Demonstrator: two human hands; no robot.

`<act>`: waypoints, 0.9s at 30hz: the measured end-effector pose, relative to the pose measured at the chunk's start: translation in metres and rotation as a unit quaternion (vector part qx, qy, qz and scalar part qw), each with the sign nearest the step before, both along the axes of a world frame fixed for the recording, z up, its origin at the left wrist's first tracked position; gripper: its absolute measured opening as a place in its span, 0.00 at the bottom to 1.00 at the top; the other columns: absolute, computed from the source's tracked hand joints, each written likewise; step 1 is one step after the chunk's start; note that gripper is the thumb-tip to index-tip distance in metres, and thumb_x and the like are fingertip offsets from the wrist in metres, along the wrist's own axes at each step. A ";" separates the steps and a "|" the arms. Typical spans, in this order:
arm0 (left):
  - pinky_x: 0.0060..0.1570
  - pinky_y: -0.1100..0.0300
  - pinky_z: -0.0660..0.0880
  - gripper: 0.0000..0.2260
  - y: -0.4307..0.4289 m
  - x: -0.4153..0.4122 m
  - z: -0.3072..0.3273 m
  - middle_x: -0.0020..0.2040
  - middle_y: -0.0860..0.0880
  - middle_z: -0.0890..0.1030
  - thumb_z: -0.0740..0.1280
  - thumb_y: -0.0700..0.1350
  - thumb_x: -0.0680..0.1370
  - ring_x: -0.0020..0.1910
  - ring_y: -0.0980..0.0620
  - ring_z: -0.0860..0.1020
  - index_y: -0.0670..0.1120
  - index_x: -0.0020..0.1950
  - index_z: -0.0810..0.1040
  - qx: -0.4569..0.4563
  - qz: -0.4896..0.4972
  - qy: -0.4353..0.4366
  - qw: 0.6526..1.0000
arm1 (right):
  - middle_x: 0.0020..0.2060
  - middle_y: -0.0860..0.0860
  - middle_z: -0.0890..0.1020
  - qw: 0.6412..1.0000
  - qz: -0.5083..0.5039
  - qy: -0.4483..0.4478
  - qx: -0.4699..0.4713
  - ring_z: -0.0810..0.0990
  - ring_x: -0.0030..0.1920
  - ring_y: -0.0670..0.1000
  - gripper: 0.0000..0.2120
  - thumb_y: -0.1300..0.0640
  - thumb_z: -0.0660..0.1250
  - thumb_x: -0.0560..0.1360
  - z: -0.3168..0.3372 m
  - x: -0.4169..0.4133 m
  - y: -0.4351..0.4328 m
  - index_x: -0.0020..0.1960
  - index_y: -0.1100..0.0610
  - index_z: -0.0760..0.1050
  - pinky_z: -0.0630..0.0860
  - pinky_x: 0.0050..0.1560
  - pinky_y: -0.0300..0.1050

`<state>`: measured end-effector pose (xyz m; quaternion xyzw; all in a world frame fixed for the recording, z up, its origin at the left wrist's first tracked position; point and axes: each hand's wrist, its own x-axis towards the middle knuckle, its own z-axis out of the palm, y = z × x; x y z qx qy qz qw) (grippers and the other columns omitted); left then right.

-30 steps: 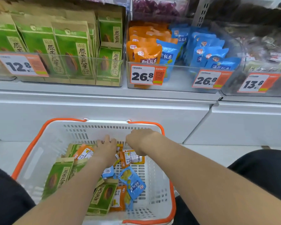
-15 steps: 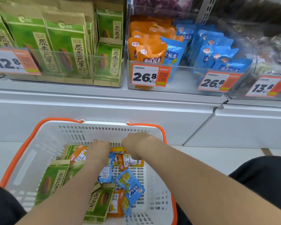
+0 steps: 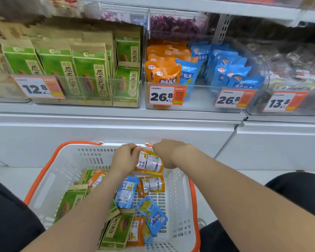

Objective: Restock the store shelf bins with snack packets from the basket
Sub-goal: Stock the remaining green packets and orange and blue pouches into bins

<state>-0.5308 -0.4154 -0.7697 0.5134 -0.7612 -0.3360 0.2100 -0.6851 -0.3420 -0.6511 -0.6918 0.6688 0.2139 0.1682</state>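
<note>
Seen from the head camera, two bare forearms reach forward into a white plastic basket (image 3: 49, 184) with an orange rim. The left hand (image 3: 125, 159) grips one orange packet (image 3: 150, 163), fingers curled round its upper left edge. The packet hangs tilted, label side up, near the basket's far wall. The right hand (image 3: 168, 153) is curled against the packet's upper right corner. Its fingertips are hidden, so it is unclear whether it also holds the packet.

Directly below the grip, on the basket floor, lie loose snack packets. There are two blue packets (image 3: 126, 191), one just under the held packet and one nearer the person. A loose orange packet (image 3: 152, 185) touches the first blue one. Below and left of the grip are several green packets (image 3: 69, 202), partly under the left forearm, with another orange one among them.

Above and beyond the grip runs a white shelf with clear bins. The middle bin (image 3: 198, 104), straight above the grip, holds upright shelf orange packets (image 3: 164, 70) on its left and shelf blue packets (image 3: 225, 70) on its right, with two price tags reading 26.8. The left bin (image 3: 105, 104), up and left of the grip, is packed with standing shelf green packets (image 3: 91, 73), tagged 12.8. The right bin (image 3: 258, 108), up and right, holds dark, blurred goods, tagged 13.8.
</note>
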 end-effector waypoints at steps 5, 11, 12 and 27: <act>0.34 0.55 0.82 0.12 0.013 -0.018 0.063 0.35 0.42 0.84 0.69 0.43 0.83 0.32 0.48 0.83 0.37 0.44 0.83 0.308 0.075 0.233 0.919 | 0.52 0.51 0.74 0.999 -0.024 -0.028 -0.030 0.76 0.50 0.56 0.33 0.42 0.79 0.71 0.016 -0.010 0.008 0.67 0.53 0.66 0.71 0.43 0.49; 0.41 0.53 0.80 0.22 0.016 -0.028 0.098 0.43 0.45 0.85 0.61 0.60 0.84 0.39 0.46 0.84 0.42 0.52 0.83 0.318 0.110 0.310 0.889 | 0.55 0.57 0.80 0.950 -0.162 -0.229 -0.138 0.81 0.53 0.58 0.20 0.56 0.71 0.78 0.047 -0.019 0.002 0.66 0.61 0.69 0.78 0.49 0.51; 0.43 0.52 0.80 0.22 0.017 -0.029 0.100 0.46 0.46 0.86 0.59 0.61 0.84 0.41 0.47 0.84 0.45 0.55 0.83 0.301 0.109 0.313 0.894 | 0.55 0.57 0.82 0.928 -0.194 -0.283 -0.145 0.82 0.55 0.58 0.18 0.57 0.73 0.77 0.053 -0.022 0.001 0.64 0.60 0.73 0.81 0.52 0.53; 0.53 0.54 0.83 0.15 0.040 -0.041 0.160 0.55 0.50 0.87 0.72 0.42 0.81 0.55 0.51 0.85 0.51 0.67 0.79 0.120 -0.013 0.402 0.908 | 0.51 0.52 0.84 0.806 -0.319 -0.447 -0.222 0.83 0.52 0.56 0.12 0.59 0.72 0.77 0.099 -0.020 -0.001 0.59 0.49 0.79 0.83 0.54 0.54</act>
